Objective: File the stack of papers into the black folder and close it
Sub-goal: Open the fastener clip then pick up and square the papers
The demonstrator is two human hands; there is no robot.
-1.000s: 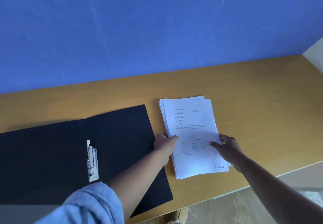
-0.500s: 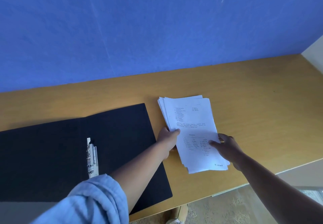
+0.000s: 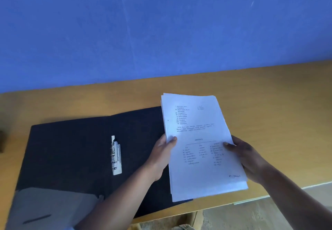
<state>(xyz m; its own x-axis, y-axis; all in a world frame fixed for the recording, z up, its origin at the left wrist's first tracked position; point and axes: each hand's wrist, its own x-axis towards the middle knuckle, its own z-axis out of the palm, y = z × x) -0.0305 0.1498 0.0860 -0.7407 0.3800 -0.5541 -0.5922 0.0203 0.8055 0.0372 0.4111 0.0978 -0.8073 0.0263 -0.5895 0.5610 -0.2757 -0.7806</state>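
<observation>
Grasping the stack of papers [image 3: 201,145] at both side edges, your left hand [image 3: 162,155] and right hand [image 3: 248,159] keep a firm grip, the open black folder [image 3: 75,150] lying on the desk [image 3: 269,107] just left of it.

Printed text on the top sheet, mostly too small to read

The top sheet of the stack of papers [image 3: 201,140] carries printed lines: a list near its upper left, a short paragraph under that, then an underlined heading over three branching columns (a small chart, by its layout). None of these words can be made out; the letters are too small and blurred. The one readable piece stands at the sheet's lower right corner, in larger bold type, and appears to say "E-mail". No other text, label, brand or number can be read anywhere else.
</observation>
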